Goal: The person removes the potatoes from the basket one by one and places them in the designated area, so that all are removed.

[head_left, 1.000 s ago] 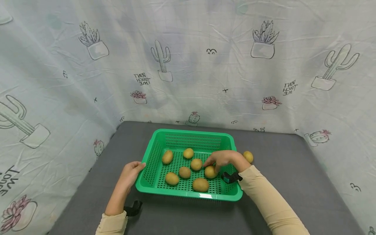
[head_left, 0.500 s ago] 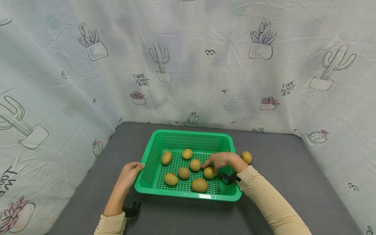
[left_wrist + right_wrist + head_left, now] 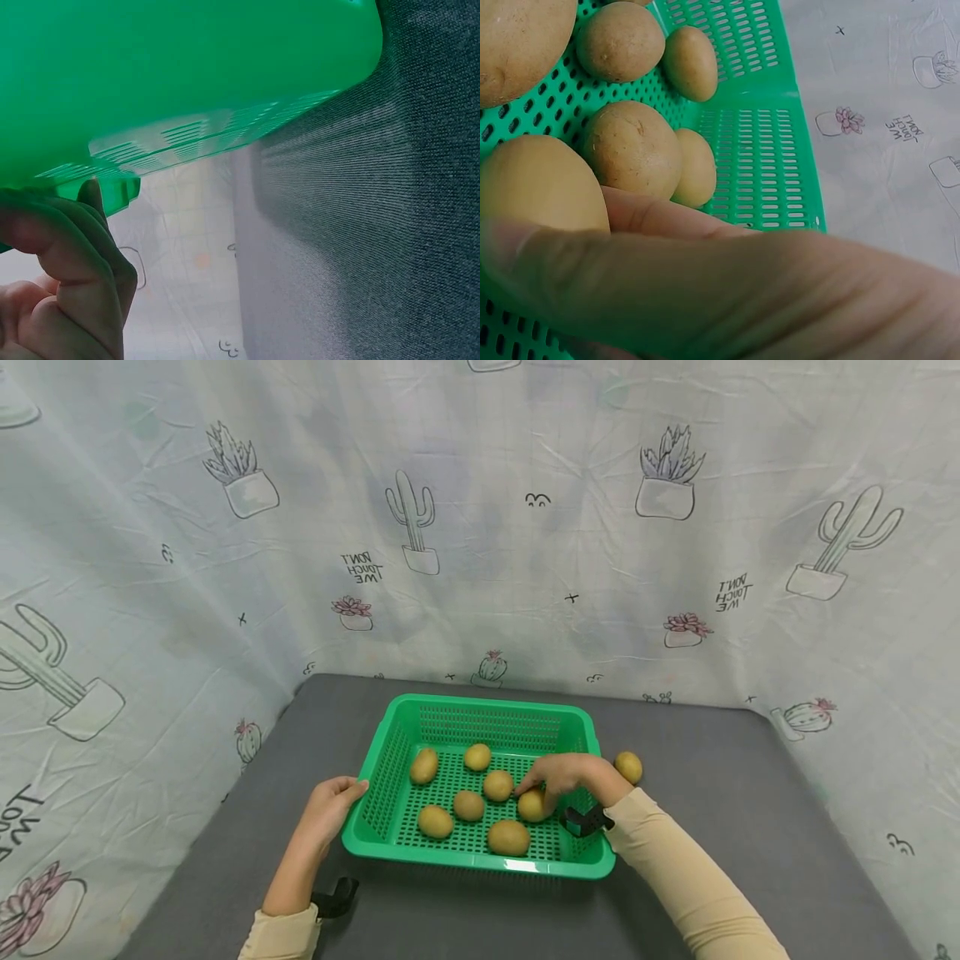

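Note:
A green plastic basket (image 3: 480,863) with slotted walls holds several potatoes, spread over its perforated floor. My left hand (image 3: 327,810) grips the basket's left rim; in the left wrist view its fingers (image 3: 82,262) curl under the lip. Inside the basket, toward the right, my right hand (image 3: 566,772) holds a potato (image 3: 532,807) between thumb and fingers. The right wrist view shows the thumb across the near side of that potato (image 3: 544,184), with a finger behind it. Another potato (image 3: 498,786) lies just left of the right fingertips.
One potato (image 3: 628,767) lies on the dark grey table (image 3: 720,793), outside the basket to the right, partly behind the right wrist. A pale cloth (image 3: 480,552) printed with cacti hangs behind the table and along both sides. Each wrist wears a black strap (image 3: 588,820).
The head view shifts slightly, so the basket and potatoes appear a little lower. Both hands keep their places, the right one still around the same potato.

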{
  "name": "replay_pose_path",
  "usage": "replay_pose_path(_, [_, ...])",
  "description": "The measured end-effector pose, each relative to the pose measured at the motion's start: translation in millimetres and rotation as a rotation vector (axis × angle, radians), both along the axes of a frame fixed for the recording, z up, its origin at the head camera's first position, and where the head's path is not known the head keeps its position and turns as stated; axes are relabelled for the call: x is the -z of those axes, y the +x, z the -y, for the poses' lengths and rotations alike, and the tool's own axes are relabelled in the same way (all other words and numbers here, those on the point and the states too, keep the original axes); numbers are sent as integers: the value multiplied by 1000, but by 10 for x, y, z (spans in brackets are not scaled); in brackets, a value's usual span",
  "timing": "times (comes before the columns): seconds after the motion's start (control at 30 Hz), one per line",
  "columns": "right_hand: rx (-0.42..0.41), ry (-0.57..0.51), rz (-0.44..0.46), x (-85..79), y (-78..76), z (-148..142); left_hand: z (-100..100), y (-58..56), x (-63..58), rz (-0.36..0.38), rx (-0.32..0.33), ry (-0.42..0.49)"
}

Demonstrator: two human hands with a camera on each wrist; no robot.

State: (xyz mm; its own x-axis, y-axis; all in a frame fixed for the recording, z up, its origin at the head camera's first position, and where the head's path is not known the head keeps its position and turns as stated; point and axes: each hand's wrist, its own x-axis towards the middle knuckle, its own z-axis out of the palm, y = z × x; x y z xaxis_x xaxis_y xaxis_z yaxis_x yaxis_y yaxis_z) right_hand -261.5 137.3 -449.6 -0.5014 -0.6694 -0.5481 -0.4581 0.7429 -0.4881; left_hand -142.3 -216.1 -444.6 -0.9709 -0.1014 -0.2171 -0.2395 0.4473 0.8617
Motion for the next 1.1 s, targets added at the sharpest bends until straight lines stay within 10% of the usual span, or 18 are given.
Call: replay_pose_path(1.1, [34,-172,-16,-40,-35,-53,3,-7,24,-11,-12,2])
